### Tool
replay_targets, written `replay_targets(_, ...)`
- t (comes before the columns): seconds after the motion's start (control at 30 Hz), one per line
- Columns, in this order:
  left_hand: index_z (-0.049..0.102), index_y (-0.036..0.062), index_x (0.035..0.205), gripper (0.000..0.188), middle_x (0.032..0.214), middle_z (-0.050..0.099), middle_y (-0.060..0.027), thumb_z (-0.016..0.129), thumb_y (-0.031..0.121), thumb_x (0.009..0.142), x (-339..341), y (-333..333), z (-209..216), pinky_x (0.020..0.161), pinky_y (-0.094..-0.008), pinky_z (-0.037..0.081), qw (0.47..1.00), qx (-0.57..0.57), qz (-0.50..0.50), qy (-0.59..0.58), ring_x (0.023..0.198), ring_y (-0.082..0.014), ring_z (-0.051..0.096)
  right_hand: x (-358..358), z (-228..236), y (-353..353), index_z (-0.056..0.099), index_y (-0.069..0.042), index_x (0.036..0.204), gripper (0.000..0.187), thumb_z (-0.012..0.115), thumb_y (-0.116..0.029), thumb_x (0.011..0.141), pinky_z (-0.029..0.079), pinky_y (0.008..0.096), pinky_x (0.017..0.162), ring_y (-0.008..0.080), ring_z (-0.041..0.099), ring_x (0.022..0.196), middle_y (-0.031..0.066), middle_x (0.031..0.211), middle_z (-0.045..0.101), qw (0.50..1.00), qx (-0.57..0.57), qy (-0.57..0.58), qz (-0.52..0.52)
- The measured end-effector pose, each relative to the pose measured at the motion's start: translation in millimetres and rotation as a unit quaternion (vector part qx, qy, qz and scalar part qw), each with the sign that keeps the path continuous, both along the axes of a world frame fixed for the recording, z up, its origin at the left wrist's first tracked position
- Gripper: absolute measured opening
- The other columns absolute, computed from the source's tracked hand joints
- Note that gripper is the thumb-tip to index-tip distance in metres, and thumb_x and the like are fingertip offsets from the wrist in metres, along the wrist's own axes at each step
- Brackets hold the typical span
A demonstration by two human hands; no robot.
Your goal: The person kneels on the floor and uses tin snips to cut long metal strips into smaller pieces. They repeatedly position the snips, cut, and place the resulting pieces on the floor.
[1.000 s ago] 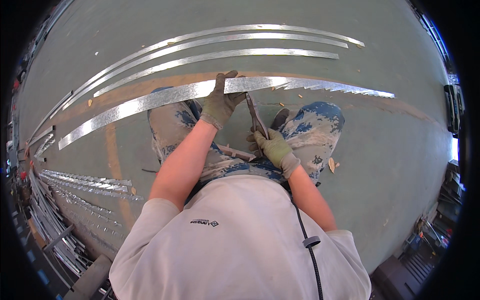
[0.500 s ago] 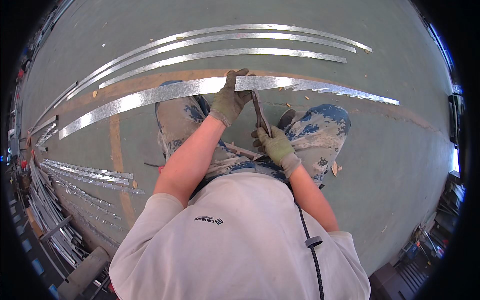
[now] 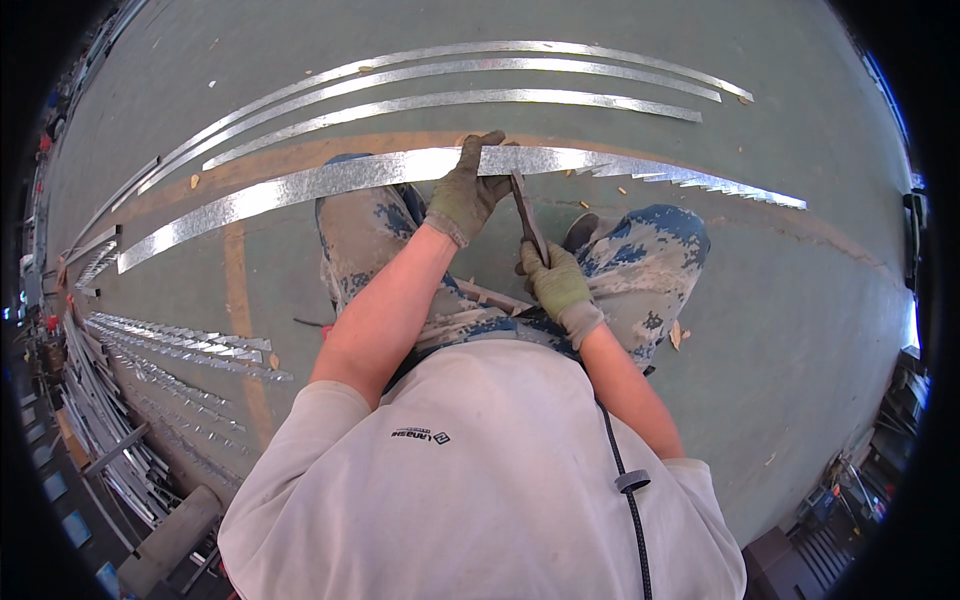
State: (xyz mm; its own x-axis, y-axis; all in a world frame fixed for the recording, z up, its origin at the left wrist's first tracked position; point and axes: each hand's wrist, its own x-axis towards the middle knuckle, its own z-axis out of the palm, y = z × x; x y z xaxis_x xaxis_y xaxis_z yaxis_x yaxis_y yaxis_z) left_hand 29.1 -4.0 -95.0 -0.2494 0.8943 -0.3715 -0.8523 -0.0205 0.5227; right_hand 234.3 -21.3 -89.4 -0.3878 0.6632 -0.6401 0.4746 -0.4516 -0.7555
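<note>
A long, shiny sheet-metal strip (image 3: 300, 190) stretches across in front of me above my knees. Toward its right end, the near edge is cut into a row of slanted, tooth-like tabs (image 3: 690, 178). My gloved left hand (image 3: 464, 195) grips the strip near its middle, fingers over the far edge. In my gloved right hand (image 3: 560, 286) are dark metal snips (image 3: 530, 220), fingers wrapped around the handles. Their tips meet the strip's near edge just right of my left hand. The blades are too small to make out.
Several plain metal strips (image 3: 450, 97) lie on the floor beyond. Notched strips (image 3: 180, 340) lie at the left, near a stack of long metal lengths (image 3: 105, 430). A dark slatted box (image 3: 790, 560) stands at the lower right. Small leaves (image 3: 677, 335) dot the floor.
The snips' handles have come closer together as my right hand squeezed and rose slightly. My left hand and the strip have shifted a little, mostly along with the whole view.
</note>
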Motion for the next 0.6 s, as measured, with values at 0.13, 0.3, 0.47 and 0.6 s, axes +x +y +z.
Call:
replay_targets(0.13, 0.06, 0.0044, 0.133, 0.047, 0.129, 0.065, -0.016, 0.052, 0.043, 0.109, 1, 1, 2, 0.098, -0.0434, 0.059, 1.0, -0.015, 0.002, 0.007, 0.115, -0.0271, 0.066, -4, 11, 2, 0.07, 0.0, 0.113, 0.054, 0.064, -0.052, 0.101, 0.048, 0.0326, 0.056, 0.0149, 0.059, 0.06, 0.0078, 0.082, 0.069, 0.999, -0.03, -0.014, 0.002)
replay_targets(0.3, 0.061, 0.0044, 0.132, 0.047, 0.129, 0.065, -0.0155, 0.053, 0.044, 0.108, 0, 2, 1, 0.098, -0.0442, 0.059, 1.0, -0.022, 0.001, -0.002, 0.115, -0.0275, 0.066, -10, 19, 6, 0.071, -0.001, 0.106, 0.059, 0.065, -0.059, 0.098, 0.046, 0.0302, 0.052, 0.0135, 0.058, 0.056, 0.0075, 0.077, 0.068, 0.999, -0.039, -0.035, 0.002)
replay_targets(0.47, 0.061, 0.0041, 0.132, 0.047, 0.13, 0.065, -0.0155, 0.054, 0.043, 0.107, -3, 1, -1, 0.101, -0.045, 0.058, 1.0, 0.002, -0.012, -0.013, 0.117, -0.0279, 0.066, -10, 18, 9, 0.073, -0.002, 0.099, 0.057, 0.066, -0.058, 0.098, 0.041, 0.0291, 0.045, 0.0124, 0.053, 0.049, 0.0052, 0.068, 0.063, 0.997, -0.075, -0.011, -0.026)
replay_targets(0.6, 0.061, 0.004, 0.133, 0.047, 0.131, 0.065, -0.0157, 0.055, 0.042, 0.107, -5, -1, -4, 0.104, -0.0453, 0.057, 0.999, 0.038, -0.029, -0.009, 0.118, -0.0283, 0.065, -3, 16, 13, 0.072, -0.001, 0.098, 0.05, 0.067, -0.051, 0.1, 0.037, 0.0299, 0.041, 0.0128, 0.05, 0.044, 0.0041, 0.065, 0.06, 0.991, -0.123, 0.038, -0.034)
